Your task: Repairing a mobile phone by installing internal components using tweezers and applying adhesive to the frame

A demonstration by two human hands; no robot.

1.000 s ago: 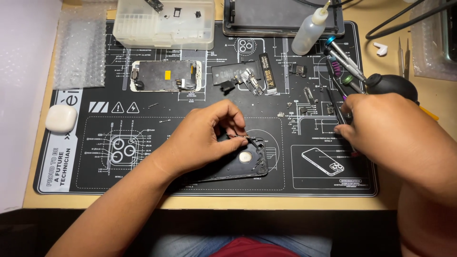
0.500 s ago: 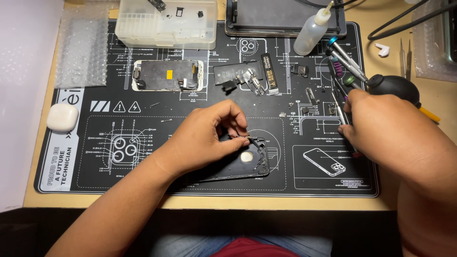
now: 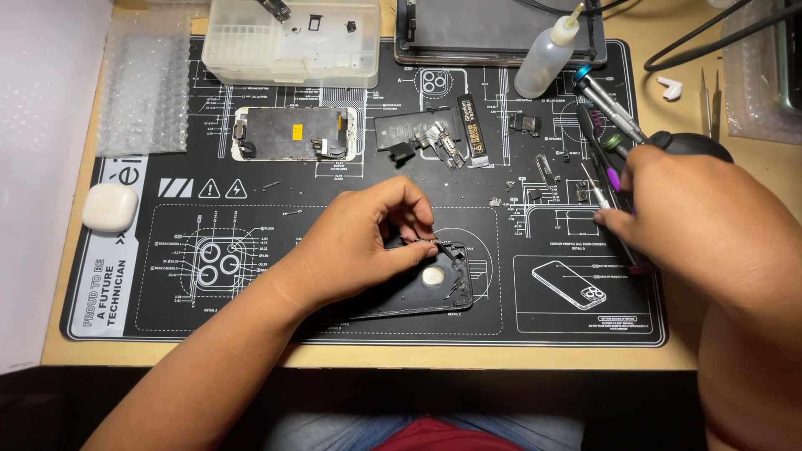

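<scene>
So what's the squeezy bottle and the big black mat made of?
The bottle looks like soft plastic: milky, see-through, with a thin nozzle. The black mat seems rubbery, maybe silicone; it lies flat and dull with white drawings printed on it. I can't be sure from looks alone.

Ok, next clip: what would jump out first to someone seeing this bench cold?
Probably the black printed repair mat covering the desk, with the left hand at its centre pinching the top edge of a dark phone housing. At the right edge, the right hand reaches among a cluster of screwdrivers. Loose phone parts lie scattered above the housing.
</scene>
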